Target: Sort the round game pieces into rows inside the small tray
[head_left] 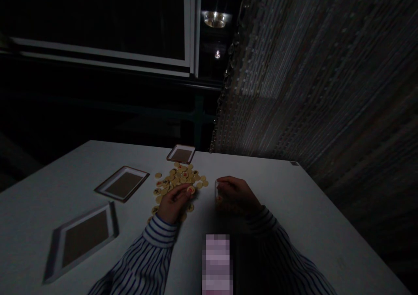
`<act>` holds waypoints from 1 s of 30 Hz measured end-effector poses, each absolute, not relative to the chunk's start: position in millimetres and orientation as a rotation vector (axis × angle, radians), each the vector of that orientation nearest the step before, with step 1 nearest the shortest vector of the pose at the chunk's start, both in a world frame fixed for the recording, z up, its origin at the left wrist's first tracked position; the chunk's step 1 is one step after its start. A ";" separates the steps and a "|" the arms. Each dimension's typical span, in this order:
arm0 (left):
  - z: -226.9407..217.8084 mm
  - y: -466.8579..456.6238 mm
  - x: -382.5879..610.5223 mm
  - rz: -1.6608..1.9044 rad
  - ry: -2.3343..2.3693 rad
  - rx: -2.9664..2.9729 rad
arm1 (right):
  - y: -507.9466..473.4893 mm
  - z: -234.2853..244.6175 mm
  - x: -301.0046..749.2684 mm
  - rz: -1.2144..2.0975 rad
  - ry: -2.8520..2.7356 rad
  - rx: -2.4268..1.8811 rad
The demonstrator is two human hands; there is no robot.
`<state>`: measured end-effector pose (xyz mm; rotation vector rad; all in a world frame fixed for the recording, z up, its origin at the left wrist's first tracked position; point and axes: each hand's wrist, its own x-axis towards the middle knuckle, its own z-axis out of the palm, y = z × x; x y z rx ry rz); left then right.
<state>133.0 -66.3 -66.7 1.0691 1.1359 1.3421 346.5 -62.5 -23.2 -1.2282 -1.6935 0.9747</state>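
My left hand [173,204] pinches a round Chinese chess piece [191,190] with a red character between thumb and fingers. Under and beyond that hand spreads a loose heap of pale wooden chess pieces [178,179], some with red or black characters facing up. To the right, my right hand [240,195] curls its fingers around a pale-edged container [216,192] standing at the table. A reddish mark shows just below these fingertips. Shadow and the hand hide most of the container.
On the white table [313,242], a shallow tray or lid [121,184] lies left of the heap. A second one [81,238] is nearer, blurred, and a third [181,154] sits at the far edge. A bead curtain [277,77] hangs behind on the right.
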 end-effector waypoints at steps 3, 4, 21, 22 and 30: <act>-68.5 -66.8 135.9 1.379 1.139 1.071 | -64.6 -26.7 351.0 0.901 -1.709 -1.260; -68.4 -67.1 136.9 1.384 1.141 1.072 | -65.2 -28.0 352.4 0.865 -1.723 -1.267; -56.5 -64.4 157.2 1.364 1.113 1.018 | -66.8 -66.4 371.0 0.378 -1.721 -1.320; -55.5 -63.9 160.3 1.357 1.110 1.013 | -67.1 -67.1 370.8 0.342 -1.724 -1.330; -48.1 -61.9 198.6 1.334 1.074 1.060 | -67.9 -73.7 371.9 0.049 -1.753 -1.332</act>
